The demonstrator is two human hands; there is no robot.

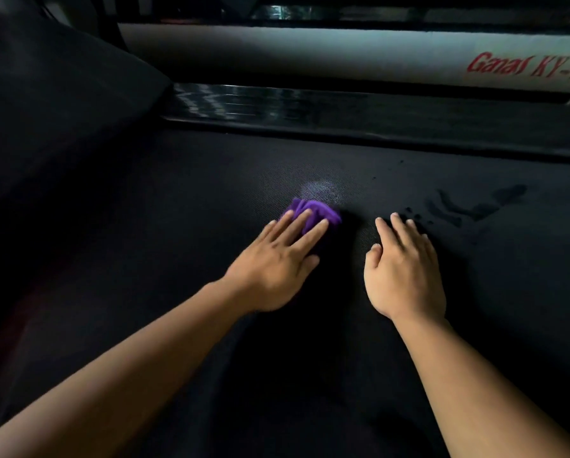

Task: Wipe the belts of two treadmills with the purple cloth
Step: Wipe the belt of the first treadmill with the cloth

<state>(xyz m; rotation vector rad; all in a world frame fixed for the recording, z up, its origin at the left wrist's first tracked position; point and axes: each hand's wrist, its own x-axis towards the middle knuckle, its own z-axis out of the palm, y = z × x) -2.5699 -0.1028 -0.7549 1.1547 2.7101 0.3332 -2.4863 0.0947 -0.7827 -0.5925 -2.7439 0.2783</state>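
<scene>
Dim room, black textured treadmill belt [184, 325] with damp streaks [475, 206], left hand [277, 262] flat on bunched purple cloth [313, 211], right hand [406, 266] spread empty beside it

Both hands lie flat on the treadmill belt [177, 292], the left hand [277, 262] to the left of the right hand [406, 269] and apart from it. The cloth [313, 211] sits on the belt under the left fingertips [305, 216]. Wet marks [468, 209] lie on the belt, right of the right hand. Behind the belt runs the side rail [310, 107], and behind that a lettered panel [310, 51].
</scene>
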